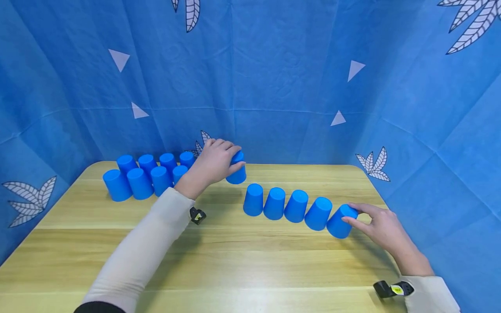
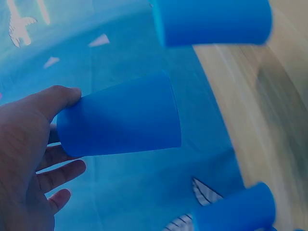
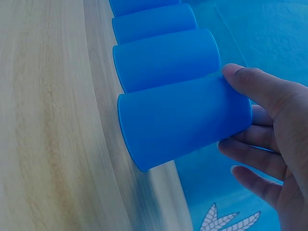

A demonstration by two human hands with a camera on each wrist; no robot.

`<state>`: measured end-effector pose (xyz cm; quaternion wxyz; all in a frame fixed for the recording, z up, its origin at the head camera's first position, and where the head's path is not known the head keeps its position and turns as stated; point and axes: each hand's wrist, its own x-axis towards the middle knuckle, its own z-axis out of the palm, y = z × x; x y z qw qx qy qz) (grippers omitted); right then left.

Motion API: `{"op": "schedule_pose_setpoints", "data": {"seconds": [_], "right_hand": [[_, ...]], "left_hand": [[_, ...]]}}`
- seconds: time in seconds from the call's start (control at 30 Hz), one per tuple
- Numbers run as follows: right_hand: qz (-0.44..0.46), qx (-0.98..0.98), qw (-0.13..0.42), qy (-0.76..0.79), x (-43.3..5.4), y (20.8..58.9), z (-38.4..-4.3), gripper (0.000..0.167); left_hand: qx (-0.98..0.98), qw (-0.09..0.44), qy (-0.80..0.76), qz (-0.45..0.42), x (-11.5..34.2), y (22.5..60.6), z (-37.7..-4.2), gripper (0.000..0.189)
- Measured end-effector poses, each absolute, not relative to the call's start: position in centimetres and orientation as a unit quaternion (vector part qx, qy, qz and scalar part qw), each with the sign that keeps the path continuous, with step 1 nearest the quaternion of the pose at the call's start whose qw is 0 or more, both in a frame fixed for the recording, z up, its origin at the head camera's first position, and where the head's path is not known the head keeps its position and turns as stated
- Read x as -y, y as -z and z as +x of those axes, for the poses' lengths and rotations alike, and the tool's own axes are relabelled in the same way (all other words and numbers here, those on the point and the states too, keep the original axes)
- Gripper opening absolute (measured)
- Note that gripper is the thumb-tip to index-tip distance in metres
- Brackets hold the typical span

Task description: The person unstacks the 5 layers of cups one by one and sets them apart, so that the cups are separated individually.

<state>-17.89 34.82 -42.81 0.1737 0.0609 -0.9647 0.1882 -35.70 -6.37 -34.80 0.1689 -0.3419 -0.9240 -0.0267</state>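
My left hand [image 1: 217, 161] grips an upside-down blue cup [image 2: 120, 115] near its closed end, thumb on one side and fingers on the other. In the head view this cup is up behind the left end of a slanting row of blue cups. At that row's right end, my right hand [image 1: 385, 228] pinches the last cup [image 3: 183, 125] near its top between thumb and fingers. It leans slightly, close beside its neighbour [image 1: 318, 213]. The row's other cups, such as the leftmost one [image 1: 253, 200], stand mouth down on the wooden table.
Several more upside-down blue cups [image 1: 140, 184] stand in two rows at the table's back left, partly hidden by my left hand and forearm. The wooden table [image 1: 250, 265] meets a blue patterned cloth [image 1: 274, 87] behind and at the sides.
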Motion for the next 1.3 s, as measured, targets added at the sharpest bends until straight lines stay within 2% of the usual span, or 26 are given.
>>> {"op": "schedule_pose_setpoints", "data": {"seconds": [0.23, 0.43, 0.87, 1.3], "right_hand": [[0.058, 0.966, 0.168, -0.186, -34.8, 43.0, -17.9, 0.051], [0.056, 0.966, 0.161, -0.195, -34.7, 43.0, -17.8, 0.050], [0.057, 0.965, 0.165, -0.194, -34.7, 43.1, -17.9, 0.049], [0.055, 0.967, 0.167, -0.185, -34.7, 42.9, -17.9, 0.051]], "left_hand": [[0.948, 0.114, 0.026, -0.297, 9.0, 36.9, -37.3, 0.057], [0.958, 0.088, 0.028, -0.271, 11.1, 38.9, -38.3, 0.057], [0.968, 0.077, 0.030, -0.236, 13.5, 41.3, -39.0, 0.058], [0.971, 0.072, 0.031, -0.226, 13.8, 41.1, -38.7, 0.064]]}}
